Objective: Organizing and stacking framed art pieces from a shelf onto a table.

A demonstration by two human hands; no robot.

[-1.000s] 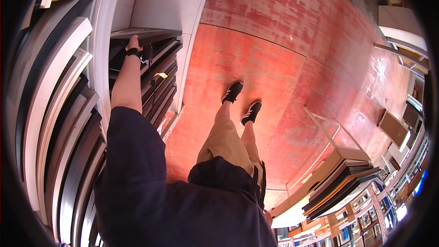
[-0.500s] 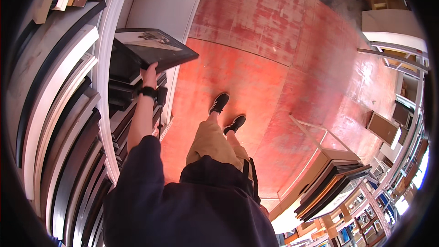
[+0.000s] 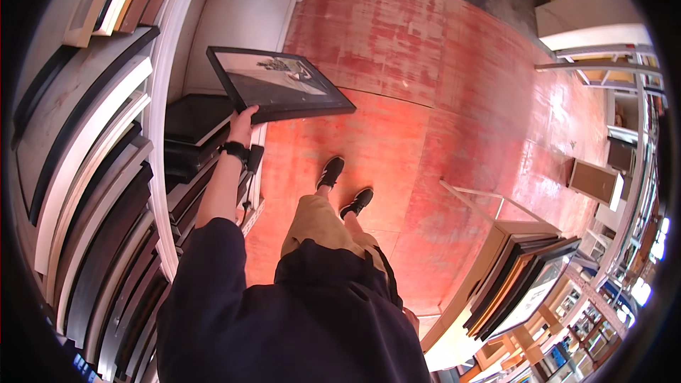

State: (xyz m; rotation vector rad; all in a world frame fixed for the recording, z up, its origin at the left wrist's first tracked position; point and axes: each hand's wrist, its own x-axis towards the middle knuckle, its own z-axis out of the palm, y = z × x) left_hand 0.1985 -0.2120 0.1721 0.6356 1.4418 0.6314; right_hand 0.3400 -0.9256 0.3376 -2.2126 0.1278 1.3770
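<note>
My left hand (image 3: pixel 242 125), with a dark band at the wrist, is closed on the near edge of a black picture frame (image 3: pixel 333 103). The frame tilts out over the floor in front of the shelf, and a dark picture with a pale figure shows behind its glass. Just left of the hand, another black frame (image 3: pixel 198 118) lies on the low shelf, on top of more frames. Only a sliver of my right hand (image 3: pixel 411 318) shows beside my dark top; its fingers are hidden.
Several frames (image 3: pixel 106 234) stand packed upright on the white rack (image 3: pixel 164 170) at my left. At the lower right, a box (image 3: pixel 496 241) holds a stack of frames (image 3: pixel 528 284). A brown box (image 3: pixel 594 184) sits farther right on the red floor (image 3: pixel 397 170).
My left hand has drawn the black picture frame to the right, away from the shelf. More of its picture faces up, and the black frame beneath is uncovered.
</note>
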